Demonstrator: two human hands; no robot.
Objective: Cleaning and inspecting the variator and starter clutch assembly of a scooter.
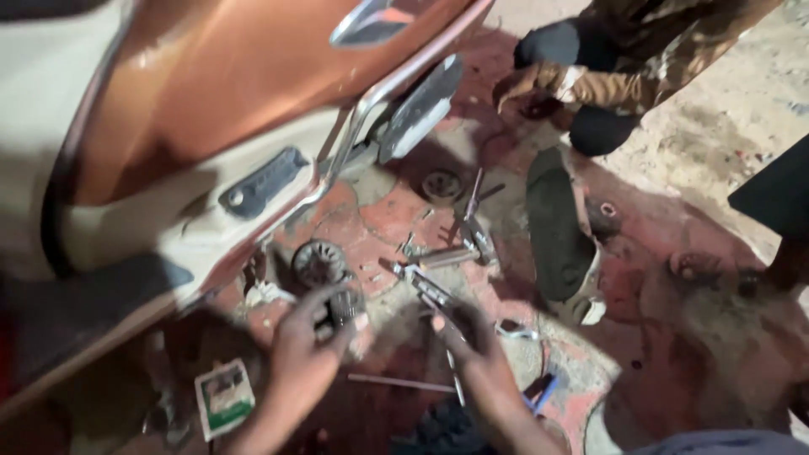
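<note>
My left hand [305, 341] reaches under the orange and cream scooter body [211, 126] and grips a dark round metal part [341, 305], next to a ribbed round part [318, 261] of the scooter. My right hand [470, 337] holds a metal plier-like tool [425, 286] whose jaws point up and left toward the same spot. The picture is blurred, so fine detail of the grip is unclear.
Loose metal tools [468, 232] and a round part [442, 184] lie on the red and grey ground. A dark engine cover [556, 227] lies to the right. A small green and white packet [223, 396] lies lower left. Another person [624, 67] crouches at the top right.
</note>
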